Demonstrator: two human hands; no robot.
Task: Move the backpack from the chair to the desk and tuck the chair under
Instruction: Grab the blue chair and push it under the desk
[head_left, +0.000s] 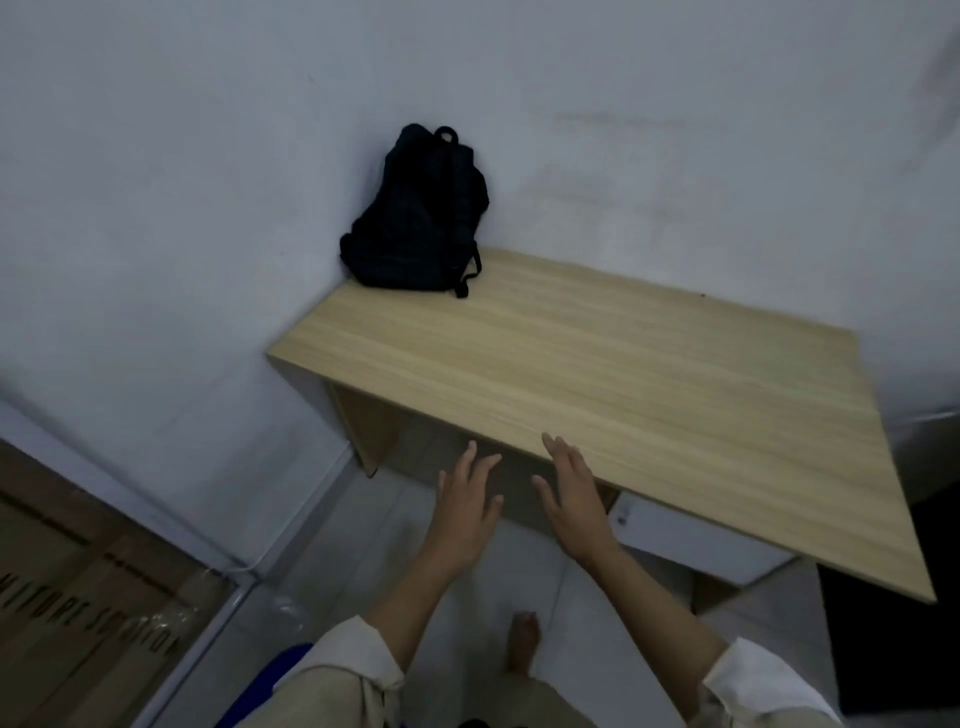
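A dark backpack stands upright on the far left corner of the light wooden desk, leaning against the wall. Both my hands hover in front of the desk's near edge with fingers spread and nothing in them. My left hand is just short of the edge; my right hand has its fingertips over the edge. A grey-brown surface shows under the desk between my hands; I cannot tell if it is the chair. A blue shape sits low by my left sleeve.
White walls meet in a corner behind the desk. A white drawer unit sits under the desk's right side. A cardboard box lies on the floor at left. A dark panel stands at right. My bare foot is on the tiled floor.
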